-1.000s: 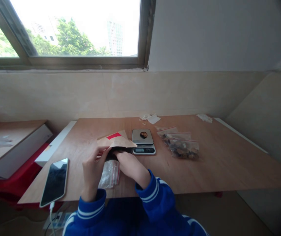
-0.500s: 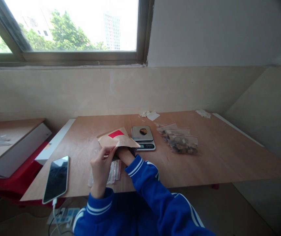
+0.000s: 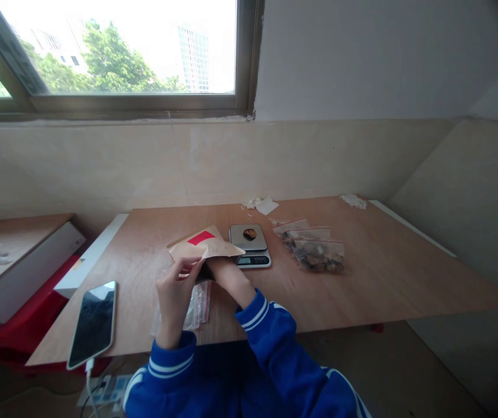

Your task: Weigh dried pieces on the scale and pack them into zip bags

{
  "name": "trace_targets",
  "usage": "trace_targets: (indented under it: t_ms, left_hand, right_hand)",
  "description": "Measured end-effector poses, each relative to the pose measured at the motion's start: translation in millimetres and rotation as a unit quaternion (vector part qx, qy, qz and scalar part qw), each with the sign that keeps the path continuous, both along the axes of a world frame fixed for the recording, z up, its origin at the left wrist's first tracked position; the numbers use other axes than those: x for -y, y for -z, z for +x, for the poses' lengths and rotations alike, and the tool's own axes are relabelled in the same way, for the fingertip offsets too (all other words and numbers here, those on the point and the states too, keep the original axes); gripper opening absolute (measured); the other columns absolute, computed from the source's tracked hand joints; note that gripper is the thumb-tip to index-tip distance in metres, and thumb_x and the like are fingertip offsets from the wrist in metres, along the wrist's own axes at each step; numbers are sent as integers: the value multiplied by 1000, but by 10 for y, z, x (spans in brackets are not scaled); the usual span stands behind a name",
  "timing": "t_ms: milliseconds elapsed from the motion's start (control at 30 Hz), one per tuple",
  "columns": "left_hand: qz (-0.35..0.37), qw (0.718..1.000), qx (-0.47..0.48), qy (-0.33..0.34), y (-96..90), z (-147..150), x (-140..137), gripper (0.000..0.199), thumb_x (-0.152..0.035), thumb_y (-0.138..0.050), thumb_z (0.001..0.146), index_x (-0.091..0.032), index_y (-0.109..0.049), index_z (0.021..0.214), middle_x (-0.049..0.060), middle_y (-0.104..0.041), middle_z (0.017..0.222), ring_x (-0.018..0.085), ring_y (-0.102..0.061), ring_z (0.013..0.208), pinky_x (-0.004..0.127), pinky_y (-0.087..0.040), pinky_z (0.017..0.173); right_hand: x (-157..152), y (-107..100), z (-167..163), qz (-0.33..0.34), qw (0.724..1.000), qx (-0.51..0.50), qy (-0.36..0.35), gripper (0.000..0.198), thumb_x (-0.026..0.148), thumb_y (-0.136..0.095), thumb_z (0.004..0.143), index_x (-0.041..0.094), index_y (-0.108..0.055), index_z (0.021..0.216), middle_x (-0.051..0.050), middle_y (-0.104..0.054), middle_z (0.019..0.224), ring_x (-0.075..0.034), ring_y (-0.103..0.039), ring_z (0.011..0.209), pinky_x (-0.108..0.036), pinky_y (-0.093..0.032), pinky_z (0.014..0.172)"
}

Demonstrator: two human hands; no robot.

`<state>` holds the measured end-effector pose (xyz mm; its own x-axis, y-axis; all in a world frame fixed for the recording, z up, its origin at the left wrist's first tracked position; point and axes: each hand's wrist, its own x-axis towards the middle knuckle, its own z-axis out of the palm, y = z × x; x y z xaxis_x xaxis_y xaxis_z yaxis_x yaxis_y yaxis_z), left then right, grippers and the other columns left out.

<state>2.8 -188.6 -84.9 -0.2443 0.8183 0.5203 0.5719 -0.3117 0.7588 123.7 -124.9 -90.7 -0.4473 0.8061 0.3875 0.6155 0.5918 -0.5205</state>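
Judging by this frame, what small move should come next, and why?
Probably ease the right hand out of the kraft paper pouch while the left hand pinches its edge: the right fingers are hidden inside, so whether they grip anything can't be seen, and the digital scale beyond holds one brown piece.

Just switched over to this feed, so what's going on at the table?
A person's left hand pinches the edge of a paper bag while the right hand reaches inside, its fingers hidden. Just beyond, a brown piece sits on a scale. Filled plastic bags lie to the scale's right, and a phone lies at the far left.
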Motion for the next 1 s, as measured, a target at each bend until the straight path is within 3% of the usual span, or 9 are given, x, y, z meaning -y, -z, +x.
trace_targets:
  t_ms: [200, 367, 567, 800, 1000]
  left_hand:
    - [-5, 1000, -16, 16, -55, -21, -14, 19, -43, -66, 81, -25, -71, 85, -2, -69, 69, 13, -64, 60, 22, -51, 58]
    - [-6, 999, -30, 20, -138, -66, -52, 21, -44, -65, 81, -25, -71, 87, -3, -70, 72, 12, -65, 62, 21, -52, 60]
    - [-10, 1000, -24, 6, -217, -100, -78, 24, -46, -66, 80, -24, -71, 87, -3, -70, 70, 13, -65, 61, 21, -52, 58]
    - [-22, 998, -41, 33, -264, -146, -110, 25, -47, -66, 80, -24, -72, 89, -2, -72, 72, 12, -64, 59, 20, -51, 56]
    - [-19, 997, -66, 41, -328, -223, -188, 28, -49, -65, 81, -24, -72, 89, -2, -71, 71, 11, -63, 57, 21, -50, 55]
  right_hand:
    - [290, -118, 143, 29, 993, 97, 65, 33, 8, -43, 94, 11, -62, 121, -17, -65, 120, -29, -60, 110, -40, -41, 100]
    - [390, -43, 161, 87, 988, 53, 119, 28, 20, -49, 96, 18, -61, 121, -13, -64, 121, -28, -53, 117, -45, -37, 103]
    - [462, 55, 182, 166, 970, 23, 178, 19, 21, -52, 95, 24, -66, 108, -4, -69, 97, -24, -57, 100, -41, -40, 92]
    - [509, 170, 226, 210, 961, -38, 177, 23, 18, -49, 96, 23, -65, 112, -3, -69, 94, -21, -56, 96, -35, -43, 89]
    - [482, 200, 305, 237, 962, -47, 128, 24, 17, -48, 96, 25, -66, 111, -3, -68, 102, -20, -56, 101, -35, -42, 94]
